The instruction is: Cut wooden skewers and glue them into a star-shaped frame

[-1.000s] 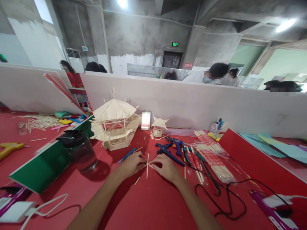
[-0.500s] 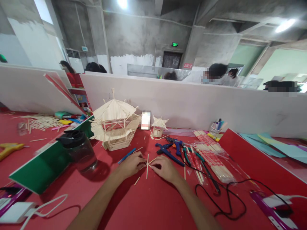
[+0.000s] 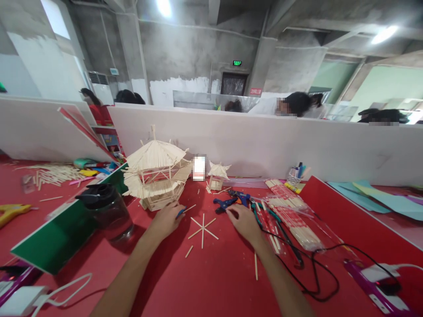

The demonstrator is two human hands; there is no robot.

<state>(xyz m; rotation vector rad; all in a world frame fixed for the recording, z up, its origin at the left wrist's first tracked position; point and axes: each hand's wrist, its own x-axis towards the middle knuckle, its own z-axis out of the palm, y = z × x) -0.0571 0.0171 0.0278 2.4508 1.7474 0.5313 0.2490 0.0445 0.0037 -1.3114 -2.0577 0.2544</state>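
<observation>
A six-armed star of thin wooden sticks (image 3: 203,227) lies flat on the red table, between my hands. My left hand (image 3: 169,220) is at the star's left with its fingers closed round a blue pen (image 3: 180,212), most of which is hidden. Beside the pen lies a loose stick (image 3: 189,208). My right hand (image 3: 245,221) reaches over the blue-handled pliers (image 3: 224,204), thumb and forefinger apart; its other fingers are partly hidden. A short stick piece (image 3: 189,251) lies below the star, and a longer stick (image 3: 256,266) by my right forearm.
A large stick pavilion (image 3: 157,171) and a small one (image 3: 218,174) stand at the back. A dark water bottle (image 3: 107,215) is at left. Bagged sticks (image 3: 295,220), a blue glue gun (image 3: 243,197) and a black cable (image 3: 317,277) lie at right. White partition (image 3: 264,145) behind.
Both hands have moved apart from the stick star, which now lies free with its crossed arms showing. My left hand has gone to the blue pen, my right hand to the blue-handled pliers.
</observation>
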